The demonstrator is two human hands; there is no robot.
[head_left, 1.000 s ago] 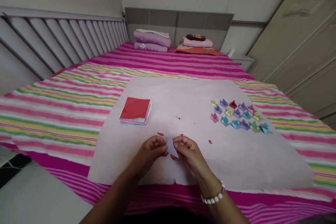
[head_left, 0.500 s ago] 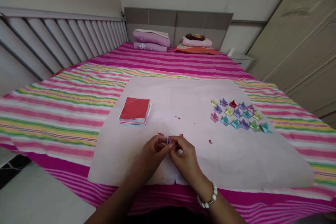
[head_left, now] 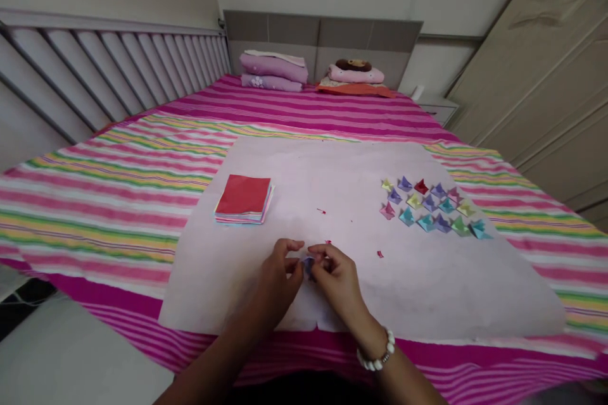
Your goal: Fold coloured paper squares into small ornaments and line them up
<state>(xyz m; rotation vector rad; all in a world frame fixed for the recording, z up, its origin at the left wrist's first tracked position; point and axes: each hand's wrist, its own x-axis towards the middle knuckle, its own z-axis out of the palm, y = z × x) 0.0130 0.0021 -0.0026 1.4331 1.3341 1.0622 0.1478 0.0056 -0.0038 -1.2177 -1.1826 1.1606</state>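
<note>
Pink-and-yellow striped bedspread (head_left: 118,202), and on it the big pale pink paper sheet (head_left: 427,278): neither has shifted over the last second. The same goes for the stack of square coloured papers, red on top (head_left: 244,198), to your left, and the cluster of small folded paper shapes (head_left: 432,207) to your right. Your left hand (head_left: 278,278) and right hand (head_left: 338,281) have drawn closer, fingertips pinched together low over the sheet's near part. Between them, the small lilac paper piece (head_left: 308,264) (a flat, open flap a second ago) now shows only as a tight nub, so the folding has advanced. Both hands grip it and touch nothing else.
</note>
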